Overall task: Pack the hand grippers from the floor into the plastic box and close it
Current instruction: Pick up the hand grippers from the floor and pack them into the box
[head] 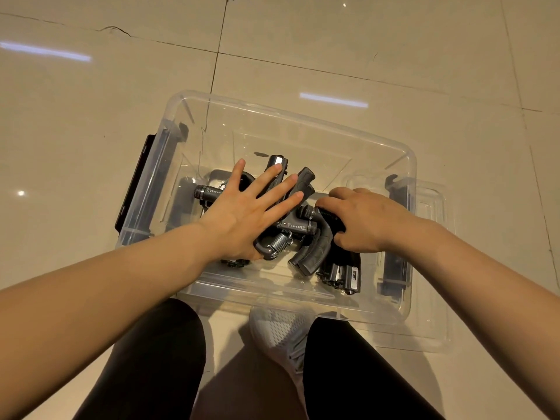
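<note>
A: How are the fingers set?

B: The left hand point(242, 216) is laid flat, fingers spread, on the pile of dark grey spring-loaded hand grippers point(291, 228). The right hand point(360, 219) is curled around one gripper's handle.

A: And where is the pile kept?

B: It is contained in the clear plastic box point(403, 165), which is set uncovered on the beige tiled floor point(91, 116).
</note>
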`<state>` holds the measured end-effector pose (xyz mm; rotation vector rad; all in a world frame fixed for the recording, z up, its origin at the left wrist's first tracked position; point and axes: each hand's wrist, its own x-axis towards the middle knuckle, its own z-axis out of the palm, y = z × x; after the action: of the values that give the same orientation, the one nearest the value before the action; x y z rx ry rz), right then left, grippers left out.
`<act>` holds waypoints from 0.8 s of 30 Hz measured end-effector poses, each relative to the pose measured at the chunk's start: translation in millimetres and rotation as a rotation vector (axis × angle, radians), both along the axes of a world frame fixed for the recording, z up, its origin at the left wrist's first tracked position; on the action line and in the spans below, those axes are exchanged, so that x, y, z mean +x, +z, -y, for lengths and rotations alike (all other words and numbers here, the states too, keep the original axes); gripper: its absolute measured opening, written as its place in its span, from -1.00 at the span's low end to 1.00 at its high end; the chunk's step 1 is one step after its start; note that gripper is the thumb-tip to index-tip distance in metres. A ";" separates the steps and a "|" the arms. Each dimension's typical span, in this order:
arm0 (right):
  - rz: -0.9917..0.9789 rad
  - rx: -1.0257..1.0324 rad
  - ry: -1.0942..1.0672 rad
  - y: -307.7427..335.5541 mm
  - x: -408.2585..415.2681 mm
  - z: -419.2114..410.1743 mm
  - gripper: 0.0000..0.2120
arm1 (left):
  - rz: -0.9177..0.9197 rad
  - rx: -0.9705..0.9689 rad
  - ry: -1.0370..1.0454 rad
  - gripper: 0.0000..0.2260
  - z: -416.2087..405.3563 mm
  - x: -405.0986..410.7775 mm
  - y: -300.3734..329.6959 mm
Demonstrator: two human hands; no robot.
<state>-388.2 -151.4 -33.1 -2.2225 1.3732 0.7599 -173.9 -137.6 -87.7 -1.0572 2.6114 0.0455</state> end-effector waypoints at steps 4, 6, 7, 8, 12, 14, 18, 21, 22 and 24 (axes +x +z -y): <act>0.014 -0.023 -0.002 -2.1 -1.1 -0.5 -0.43 | -0.028 0.003 0.017 0.03 -0.2 0.7 -2.1; 0.019 -0.027 0.000 -2.6 -1.7 -0.4 -0.42 | -0.044 0.024 0.016 0.01 0.0 0.2 -1.4; 0.020 -0.022 0.000 -2.8 -2.0 -0.5 -0.41 | -0.049 0.041 0.016 0.00 -0.1 0.3 -1.0; 0.024 -0.018 0.000 -3.1 -2.1 -0.5 -0.40 | -0.056 0.053 0.021 0.01 -0.3 0.4 0.1; 0.075 0.023 -0.029 -3.4 -2.8 1.9 -0.36 | -0.151 0.057 0.059 -0.02 -2.1 3.2 0.4; 0.098 0.039 -0.035 -4.0 -3.3 2.7 -0.36 | -0.167 0.053 0.060 -0.08 -1.9 3.9 -0.8; 0.102 0.016 -0.018 -4.9 -4.0 1.3 -0.38 | -0.173 0.013 0.024 -0.10 -1.8 4.0 -5.6; 0.114 -0.046 0.009 -4.1 -5.2 -3.3 -0.41 | -0.204 0.030 0.028 -0.07 -0.5 5.8 -7.7; 0.126 -0.082 0.025 -2.7 -5.2 -5.2 -0.42 | -0.215 0.040 0.037 -0.06 -0.5 5.8 -6.2; 0.145 -0.145 0.055 4.1 -5.3 -9.2 -0.46 | -0.263 0.064 0.064 -0.08 -0.8 6.2 -1.1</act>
<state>-393.5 -142.2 -29.0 -2.3843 1.3392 0.5203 -167.7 -136.8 -88.8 -1.1830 2.7830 0.3005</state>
